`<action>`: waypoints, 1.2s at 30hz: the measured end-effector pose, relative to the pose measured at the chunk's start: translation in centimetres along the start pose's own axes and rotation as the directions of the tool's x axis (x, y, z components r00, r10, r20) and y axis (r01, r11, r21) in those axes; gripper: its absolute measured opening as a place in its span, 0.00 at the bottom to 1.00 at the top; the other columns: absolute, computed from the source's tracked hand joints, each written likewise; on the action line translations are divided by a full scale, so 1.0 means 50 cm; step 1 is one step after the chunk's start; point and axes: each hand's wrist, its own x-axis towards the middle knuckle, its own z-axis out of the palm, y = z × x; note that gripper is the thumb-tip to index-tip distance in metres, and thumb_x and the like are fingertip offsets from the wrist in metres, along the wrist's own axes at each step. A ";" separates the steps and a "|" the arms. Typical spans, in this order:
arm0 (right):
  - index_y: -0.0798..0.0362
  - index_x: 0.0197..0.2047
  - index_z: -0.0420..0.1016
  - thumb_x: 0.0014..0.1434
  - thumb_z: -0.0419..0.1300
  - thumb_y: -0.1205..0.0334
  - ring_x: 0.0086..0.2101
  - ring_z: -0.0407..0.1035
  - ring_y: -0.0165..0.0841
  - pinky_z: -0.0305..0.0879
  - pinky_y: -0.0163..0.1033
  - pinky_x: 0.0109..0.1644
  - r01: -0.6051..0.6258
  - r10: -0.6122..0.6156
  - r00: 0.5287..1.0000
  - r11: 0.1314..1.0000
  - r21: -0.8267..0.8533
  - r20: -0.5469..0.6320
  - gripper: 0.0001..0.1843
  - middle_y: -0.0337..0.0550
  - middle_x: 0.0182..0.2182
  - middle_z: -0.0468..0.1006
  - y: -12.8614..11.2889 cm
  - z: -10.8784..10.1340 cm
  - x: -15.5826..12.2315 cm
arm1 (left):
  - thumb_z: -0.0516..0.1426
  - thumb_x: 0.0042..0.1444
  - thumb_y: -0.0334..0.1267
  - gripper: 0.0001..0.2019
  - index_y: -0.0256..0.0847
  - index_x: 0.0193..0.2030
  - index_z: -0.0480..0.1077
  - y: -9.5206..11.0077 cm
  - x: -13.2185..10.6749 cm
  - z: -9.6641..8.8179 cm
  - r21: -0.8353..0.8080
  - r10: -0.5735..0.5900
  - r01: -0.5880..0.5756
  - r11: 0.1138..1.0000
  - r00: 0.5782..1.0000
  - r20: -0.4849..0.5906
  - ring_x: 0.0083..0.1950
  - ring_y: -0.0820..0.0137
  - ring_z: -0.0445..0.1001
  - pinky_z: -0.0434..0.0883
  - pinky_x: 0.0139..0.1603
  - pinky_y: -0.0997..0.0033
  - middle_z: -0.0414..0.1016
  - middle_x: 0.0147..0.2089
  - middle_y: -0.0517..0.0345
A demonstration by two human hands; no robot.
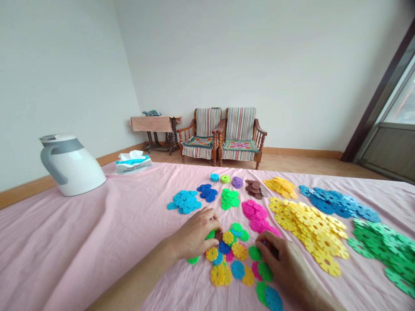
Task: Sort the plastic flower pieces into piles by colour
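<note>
My left hand reaches over the left part of a loose mix of notched plastic snowflake discs. Its thumb and fingertips are bent around a brown snowflake disc, and a green disc lies partly under the fingers. My right hand is at the right side of the mix, fingers curled in a pinch; what they hold, if anything, is hidden. Beside it lie a green disc and a magenta disc. Between the hands are yellow discs, a blue disc and others, some overlapping.
Sorted piles ring the mix: light blue, dark blue, bright green, magenta, brown, yellow and green. A white jug and tissue box stand left on the pink cloth.
</note>
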 end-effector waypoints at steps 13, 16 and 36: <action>0.51 0.31 0.72 0.60 0.49 0.56 0.26 0.67 0.31 0.59 0.33 0.30 0.040 -0.037 0.997 0.998 0.055 -0.061 0.14 0.38 0.24 0.74 -0.014 0.012 -0.001 | 0.53 0.49 0.26 0.08 0.37 0.32 0.72 0.003 0.009 0.028 -0.460 -0.194 0.096 0.883 0.966 -0.170 0.33 0.71 0.72 0.66 0.33 0.75 0.76 0.32 0.57; 0.50 0.32 0.74 0.60 0.51 0.56 0.32 0.69 0.34 0.63 0.35 0.37 0.145 -0.137 0.986 0.986 0.080 -0.090 0.13 0.41 0.29 0.76 -0.029 0.021 0.000 | 0.54 0.49 0.27 0.07 0.36 0.33 0.73 0.025 0.008 0.039 -0.570 -0.230 0.087 0.817 0.956 -0.183 0.32 0.72 0.73 0.67 0.33 0.75 0.76 0.31 0.56; 0.51 0.30 0.76 0.54 0.52 0.52 0.28 0.71 0.35 0.62 0.35 0.32 -0.167 0.141 0.953 0.983 -0.078 -0.269 0.15 0.40 0.24 0.77 0.055 -0.044 0.150 | 0.52 0.55 0.38 0.08 0.38 0.34 0.69 -0.073 0.016 0.043 -0.596 -0.496 0.075 0.800 0.641 -0.585 0.28 0.72 0.74 0.71 0.31 0.73 0.74 0.29 0.58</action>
